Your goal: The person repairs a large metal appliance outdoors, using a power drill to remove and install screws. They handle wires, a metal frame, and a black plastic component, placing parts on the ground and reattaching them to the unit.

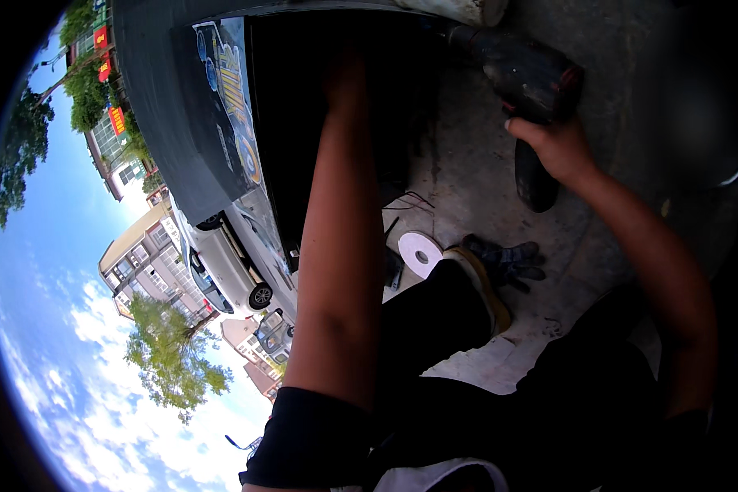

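Note:
My right hand [558, 148] is closed around the grip of a cordless drill [533, 74], dark with reddish parts. The drill's front end points to the upper left, toward a dark cabinet-like box [262, 123]. My left arm stretches up along this box into deep shadow. There my left hand [348, 86] is barely visible, and its fingers are lost in the dark. Whether it holds or touches anything cannot be made out. A colourful printed sticker [230, 98] covers part of the box's outer side.
A white tape roll [421, 254] lies on the concrete floor [467, 184] by my shoe [488, 295]. Beside the shoe is a dark work glove [512, 261]. A pale round object [467, 10] stands at the top. Outside, a silver car [225, 266] is parked before buildings.

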The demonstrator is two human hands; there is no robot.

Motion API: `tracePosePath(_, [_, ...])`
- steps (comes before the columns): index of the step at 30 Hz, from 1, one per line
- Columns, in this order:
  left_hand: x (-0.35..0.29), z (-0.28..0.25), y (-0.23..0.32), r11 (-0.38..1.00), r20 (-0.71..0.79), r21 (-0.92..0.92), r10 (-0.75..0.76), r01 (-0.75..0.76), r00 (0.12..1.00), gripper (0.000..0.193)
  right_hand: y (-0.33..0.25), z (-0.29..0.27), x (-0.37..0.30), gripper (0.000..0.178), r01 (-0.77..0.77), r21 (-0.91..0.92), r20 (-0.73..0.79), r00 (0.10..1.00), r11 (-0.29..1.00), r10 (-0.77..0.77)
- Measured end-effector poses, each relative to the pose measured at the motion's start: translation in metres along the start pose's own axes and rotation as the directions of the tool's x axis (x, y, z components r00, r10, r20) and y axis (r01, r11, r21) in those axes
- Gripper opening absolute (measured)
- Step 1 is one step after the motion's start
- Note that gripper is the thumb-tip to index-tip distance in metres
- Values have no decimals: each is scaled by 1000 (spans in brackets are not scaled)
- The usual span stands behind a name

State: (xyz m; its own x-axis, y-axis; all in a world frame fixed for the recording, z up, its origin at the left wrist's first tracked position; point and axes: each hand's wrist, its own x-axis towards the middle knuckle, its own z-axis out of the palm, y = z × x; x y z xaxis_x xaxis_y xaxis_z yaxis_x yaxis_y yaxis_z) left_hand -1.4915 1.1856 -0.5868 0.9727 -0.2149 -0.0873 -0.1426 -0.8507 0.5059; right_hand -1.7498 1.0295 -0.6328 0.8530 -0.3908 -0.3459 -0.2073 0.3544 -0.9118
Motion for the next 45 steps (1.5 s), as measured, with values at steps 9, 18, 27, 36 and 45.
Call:
tracePosePath(9, [64, 13, -60, 267, 90, 947, 316, -180, 944, 47, 14, -15, -20, 29, -55, 10, 21, 998, 998, 54])
tracePosePath(18, [61, 17, -43, 205, 170, 944, 373, -260, 912, 41, 21, -16, -26, 28, -58, 22, -28, 998, 998, 58])
tracePosePath(27, [62, -3, -57, 255, 114, 927, 507, -275, 854, 36, 18, -13, -27, 28, -53, 27, -6, 999, 998, 54])
tracePosePath(36, [-87, 19, -2, 906, 213, 223, 315, -361, 925, 23, 17, -25, -32, 29, -46, 18, -24, 999, 999, 46])
tracePosePath(45, [-133, 21, -29, 851, 619, 282, 192, -443, 762, 23, 12, -27, -36, 27, -66, 76, -20, 997, 995, 68])
